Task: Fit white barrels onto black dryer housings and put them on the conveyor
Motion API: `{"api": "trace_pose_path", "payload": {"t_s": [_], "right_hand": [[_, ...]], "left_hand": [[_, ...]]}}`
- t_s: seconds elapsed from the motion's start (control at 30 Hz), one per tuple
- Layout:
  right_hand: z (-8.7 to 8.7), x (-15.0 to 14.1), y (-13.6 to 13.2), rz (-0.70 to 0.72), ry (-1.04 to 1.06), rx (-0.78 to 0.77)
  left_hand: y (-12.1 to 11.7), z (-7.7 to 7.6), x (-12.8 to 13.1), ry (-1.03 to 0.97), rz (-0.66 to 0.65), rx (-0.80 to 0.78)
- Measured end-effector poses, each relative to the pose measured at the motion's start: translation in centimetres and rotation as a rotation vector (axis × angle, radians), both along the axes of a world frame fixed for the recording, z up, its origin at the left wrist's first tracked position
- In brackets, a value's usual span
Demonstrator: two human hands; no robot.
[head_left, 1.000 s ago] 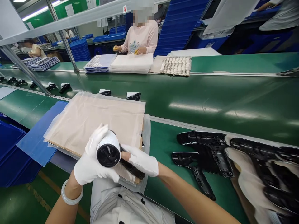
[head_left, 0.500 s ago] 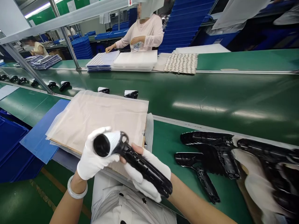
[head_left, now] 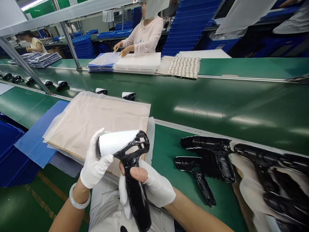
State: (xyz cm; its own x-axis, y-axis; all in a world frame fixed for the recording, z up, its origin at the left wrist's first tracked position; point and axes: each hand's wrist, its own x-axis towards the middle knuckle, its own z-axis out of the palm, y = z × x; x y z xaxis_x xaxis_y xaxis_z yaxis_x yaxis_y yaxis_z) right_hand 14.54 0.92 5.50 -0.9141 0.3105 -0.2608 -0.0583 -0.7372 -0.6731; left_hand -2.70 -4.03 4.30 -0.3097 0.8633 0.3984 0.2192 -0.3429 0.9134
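Both my hands wear white gloves and hold one hair-dryer-like part (head_left: 125, 151) in front of my chest. It has a silvery white cone barrel pointing left and a black open-frame body with a long black handle pointing down. My left hand (head_left: 95, 166) is closed round the narrow end of the cone. My right hand (head_left: 154, 187) is wrapped round the black handle, with a bare thumb tip showing. A pale bangle sits on my left wrist.
A stack of beige sheets (head_left: 101, 119) under clear film lies ahead on blue sheets. Loose black handle shells (head_left: 207, 161) lie to the right. Finished parts (head_left: 127, 95) ride the green conveyor (head_left: 217, 103). A person in pink (head_left: 145, 35) works opposite, near white trays.
I have turned the part: the cone's dark end faced me, now the barrel lies sideways and the handle points down. My right hand shifted its hold on the handle.
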Motion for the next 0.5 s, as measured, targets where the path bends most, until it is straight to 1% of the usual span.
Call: {"api": "trace_pose_path", "payload": {"t_s": [0.1,0.2,0.3,0.4,0.5], "right_hand": [[-0.5,-0.3,-0.1,0.003,-0.064,0.115],[-0.5,-0.6,0.0,-0.015,-0.114,0.242],[-0.4,-0.8,0.3,-0.016,-0.179,0.466],[-0.8,-1.3,0.6,-0.025,-0.338,0.709],[-1.6,-1.9,0.7,-0.06,-0.408,0.855]], "left_hand": [[-0.1,0.4,0.4,0.026,0.111,-0.054],[-0.3,0.9,0.8,0.008,0.132,-0.064],[-0.4,1.4,1.2,0.002,0.171,-0.086],[-0.4,2.0,1.4,0.056,0.26,-0.135],[-0.3,2.3,1.5,0.135,0.336,-0.171]]}}
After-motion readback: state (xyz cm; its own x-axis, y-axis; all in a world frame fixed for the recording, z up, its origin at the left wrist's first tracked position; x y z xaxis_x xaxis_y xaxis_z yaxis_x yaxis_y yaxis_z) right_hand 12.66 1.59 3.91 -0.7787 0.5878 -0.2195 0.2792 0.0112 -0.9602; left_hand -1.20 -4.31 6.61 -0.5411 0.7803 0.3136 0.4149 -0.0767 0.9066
